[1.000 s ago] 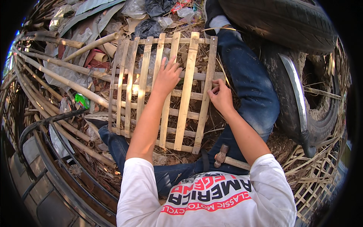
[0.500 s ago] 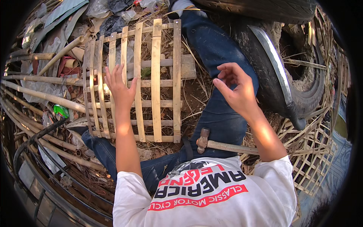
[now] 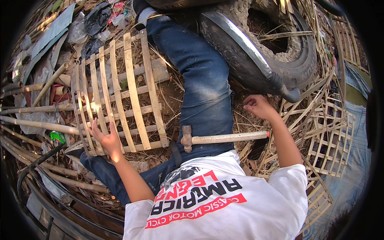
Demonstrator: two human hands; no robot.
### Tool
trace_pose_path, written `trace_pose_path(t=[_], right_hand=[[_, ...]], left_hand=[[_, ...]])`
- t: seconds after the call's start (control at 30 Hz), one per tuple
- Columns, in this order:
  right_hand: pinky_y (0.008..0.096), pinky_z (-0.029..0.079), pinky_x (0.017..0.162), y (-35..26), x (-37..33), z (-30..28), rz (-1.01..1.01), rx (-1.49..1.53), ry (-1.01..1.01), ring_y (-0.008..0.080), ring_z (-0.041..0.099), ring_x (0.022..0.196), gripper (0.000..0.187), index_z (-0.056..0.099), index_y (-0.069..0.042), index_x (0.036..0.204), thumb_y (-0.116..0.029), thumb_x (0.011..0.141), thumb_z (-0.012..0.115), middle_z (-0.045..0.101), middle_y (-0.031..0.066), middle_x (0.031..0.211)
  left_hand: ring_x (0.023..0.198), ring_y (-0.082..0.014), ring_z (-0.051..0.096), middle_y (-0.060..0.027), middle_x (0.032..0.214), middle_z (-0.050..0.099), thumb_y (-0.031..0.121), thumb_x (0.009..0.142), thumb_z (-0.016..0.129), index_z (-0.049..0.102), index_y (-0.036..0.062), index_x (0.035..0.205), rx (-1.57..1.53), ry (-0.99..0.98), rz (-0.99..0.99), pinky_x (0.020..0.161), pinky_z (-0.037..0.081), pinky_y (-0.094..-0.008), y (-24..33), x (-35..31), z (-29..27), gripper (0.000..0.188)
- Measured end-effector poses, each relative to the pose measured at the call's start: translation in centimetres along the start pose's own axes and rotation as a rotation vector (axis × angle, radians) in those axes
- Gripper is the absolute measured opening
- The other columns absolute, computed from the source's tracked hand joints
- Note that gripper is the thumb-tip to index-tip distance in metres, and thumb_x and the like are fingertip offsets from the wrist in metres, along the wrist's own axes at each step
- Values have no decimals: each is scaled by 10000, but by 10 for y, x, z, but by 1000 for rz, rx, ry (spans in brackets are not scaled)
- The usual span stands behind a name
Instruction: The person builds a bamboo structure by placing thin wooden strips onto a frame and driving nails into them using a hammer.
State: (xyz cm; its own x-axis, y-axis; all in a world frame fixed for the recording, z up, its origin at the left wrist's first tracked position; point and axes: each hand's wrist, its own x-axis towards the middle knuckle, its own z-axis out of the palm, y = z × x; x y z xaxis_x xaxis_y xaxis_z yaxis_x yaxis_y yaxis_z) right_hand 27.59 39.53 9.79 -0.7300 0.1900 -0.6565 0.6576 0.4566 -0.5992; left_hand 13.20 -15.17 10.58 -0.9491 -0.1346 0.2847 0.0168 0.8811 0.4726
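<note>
A curved bamboo slat panel [image 3: 133,96], with pale strips crossing several rails, lies on the ground to the left of my outstretched leg. My left hand [image 3: 107,141] is at its near edge, fingers and thumb spread over the slats; whether it bears any weight I cannot tell. Out to the right, past my leg, my right hand [image 3: 259,107] hovers near the ground below the tyre. Its fingers are loosely bent and apart, with nothing visible in them. A hammer [image 3: 230,137] with a wooden handle rests across my thigh, its metal head toward the left.
An old tyre [image 3: 298,66] and a grey curved strip [image 3: 240,36] stand at the far right. Bamboo poles [image 3: 44,125] and plastic litter lie left, beside a black metal frame [image 3: 30,170]. Woven bamboo lattice [image 3: 330,140] is at right. A flat board [image 3: 161,71] lies beneath the panel.
The view has shifted to the right. My left hand has come down to the panel's near edge. My right hand has moved away from above my leg, out to the right.
</note>
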Motion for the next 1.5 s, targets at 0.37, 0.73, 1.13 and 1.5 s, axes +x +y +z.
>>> trace_pose_path(t=[0.37,0.73,1.13,1.5], right_hand=[[493,533,822,68,22,74,-343,-260,411,442,649,920,359,640,-11,1137,-77,785,671,684,251,983],[502,554,745,83,37,91,-286,-278,478,437,670,832,362,659,-55,1112,-132,763,717,686,245,931],[509,554,753,61,36,97,-248,-236,496,421,676,832,313,698,-65,1035,-130,731,737,695,226,892],[417,552,736,72,51,86,-209,-114,331,362,696,790,250,675,17,1002,-68,767,681,700,222,834]], left_hand=[[1490,-430,144,-201,1506,378,184,878,737,452,74,1405,197,-108,-64,1172,213,-576,0,-36,-15,609],[1509,-404,100,-252,1555,298,192,871,735,469,58,1406,194,-149,-55,1173,209,-571,37,-23,-12,612],[1503,-411,111,-269,1524,318,161,855,754,459,36,1390,171,-143,-29,1177,196,-546,23,-27,-13,623],[1497,-412,132,-191,1512,375,200,870,748,461,91,1401,212,-173,-114,1180,209,-578,9,-36,-20,614]])
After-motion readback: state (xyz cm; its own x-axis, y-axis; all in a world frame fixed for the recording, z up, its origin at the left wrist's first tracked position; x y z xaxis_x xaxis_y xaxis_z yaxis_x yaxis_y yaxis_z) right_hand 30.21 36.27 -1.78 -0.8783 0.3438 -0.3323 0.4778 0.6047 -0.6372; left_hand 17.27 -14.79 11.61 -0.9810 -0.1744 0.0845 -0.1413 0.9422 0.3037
